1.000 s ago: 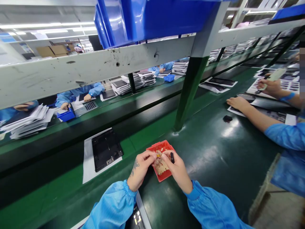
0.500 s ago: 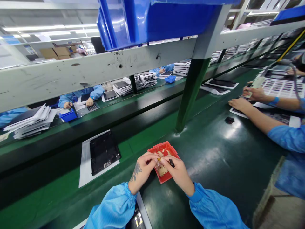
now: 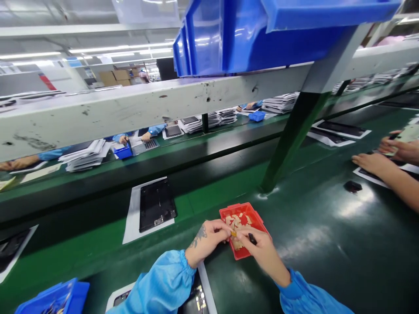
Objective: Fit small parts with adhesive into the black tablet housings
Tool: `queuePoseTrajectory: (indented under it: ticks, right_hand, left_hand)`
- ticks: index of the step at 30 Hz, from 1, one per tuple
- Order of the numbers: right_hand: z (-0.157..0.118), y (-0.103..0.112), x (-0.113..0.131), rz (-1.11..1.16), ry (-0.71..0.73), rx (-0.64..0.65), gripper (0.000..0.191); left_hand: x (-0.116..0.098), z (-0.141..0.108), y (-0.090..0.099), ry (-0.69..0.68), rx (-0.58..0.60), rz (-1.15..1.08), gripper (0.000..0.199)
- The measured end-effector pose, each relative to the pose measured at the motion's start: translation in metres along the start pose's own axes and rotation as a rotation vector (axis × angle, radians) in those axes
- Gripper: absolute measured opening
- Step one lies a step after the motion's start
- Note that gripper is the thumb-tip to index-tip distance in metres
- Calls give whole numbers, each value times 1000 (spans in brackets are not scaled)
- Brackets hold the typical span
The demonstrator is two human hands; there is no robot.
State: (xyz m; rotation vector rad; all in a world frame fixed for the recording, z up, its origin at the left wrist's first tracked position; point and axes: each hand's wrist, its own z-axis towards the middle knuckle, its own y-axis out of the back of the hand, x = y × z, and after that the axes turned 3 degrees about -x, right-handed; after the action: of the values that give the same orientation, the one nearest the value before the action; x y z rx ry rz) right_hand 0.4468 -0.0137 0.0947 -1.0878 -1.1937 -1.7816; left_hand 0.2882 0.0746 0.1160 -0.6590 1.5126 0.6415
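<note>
Factory assembly line under long ceiling light strips: a glossy dark green counter [image 3: 314, 244] runs below a grey steel beam [image 3: 131, 102] carrying bright blue plastic bins [image 3: 229, 39].

Item: shallow red plastic tray [image 3: 233, 206], on the counter directly before the person, heaped with loose tan and yellow scraps.

Item: small gold-yellow strip [image 3: 233, 233], held just over the tray's near side, between both hands.

Item: left hand [image 3: 206, 239], tattooed at the wrist, grip closed on the strip. Right hand [image 3: 262, 253], grip closed on the strip's other side. Short black stub [image 3: 252, 238] shows at the right hand's fingers; whether it is held, cannot tell.

Nearby: flat black tablet panel [image 3: 156, 205] on a white sheet [image 3: 132, 231], left of the tray, well apart. Co-worker's hands [image 3: 373, 163] at the right edge.

Risks, as judged: the strip is tiny, so a loosened pinch could drop it among the similar scraps or onto the shiny counter, where it would be hard to find. Any adhesive backing could make it cling to a fingertip. A knock from a wrist could shift the tray and spill its light contents.
</note>
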Motion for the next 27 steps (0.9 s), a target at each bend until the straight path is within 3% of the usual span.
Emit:
queuePoseTrajectory:
  ticks: [7, 14, 18, 23, 27]
  right_hand:
    - [-3, 0, 0, -204, 110, 5, 19]
    - [6, 10, -3, -316, 39, -117, 31]
    - [15, 16, -10, -484, -20, -171, 41]
    - [25, 19, -20, -664, 83, -213, 37]
    - [31, 14, 2, -587, 100, -321, 42]
  left_hand:
    - [6, -7, 1, 100, -62, -131, 16]
    - [-3, -18, 16, 163, -189, -293, 21]
    - [-12, -45, 32, 157, -232, -354, 25]
    - [-6, -92, 58, 109, -341, -398, 29]
    - [2, -131, 84, 95, -458, -376, 41]
